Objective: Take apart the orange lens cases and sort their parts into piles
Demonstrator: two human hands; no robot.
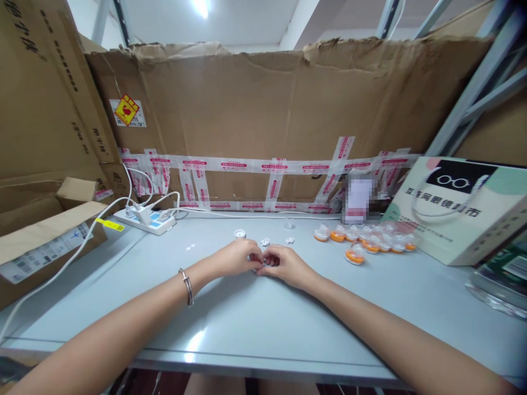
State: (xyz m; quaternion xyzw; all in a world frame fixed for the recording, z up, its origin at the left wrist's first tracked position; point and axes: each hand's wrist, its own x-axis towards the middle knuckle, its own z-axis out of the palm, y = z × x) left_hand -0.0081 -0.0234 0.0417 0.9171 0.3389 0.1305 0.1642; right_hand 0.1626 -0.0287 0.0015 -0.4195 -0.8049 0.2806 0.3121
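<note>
My left hand (242, 257) and my right hand (286, 264) meet low over the middle of the grey table (230, 323). Both are closed, fingertips pinched together around something small that the fingers mostly hide. Just behind my left hand lies a round white plastic part (239, 234). A small white piece (265, 241) sits beyond the fingertips, and another white piece (290, 241) lies behind my right hand. Farther back is a clear round cap (289, 224). Two tiny white discs (190, 247) rest left of my left hand.
Several orange-and-white parts with clear domes (373, 240) cluster at the right. A white power strip (153, 220) with cables and an open carton (53, 241) stand left. A printed gift box (453, 208) and a clear container (504, 274) are at right; a large cardboard sheet (255, 109) walls the back.
</note>
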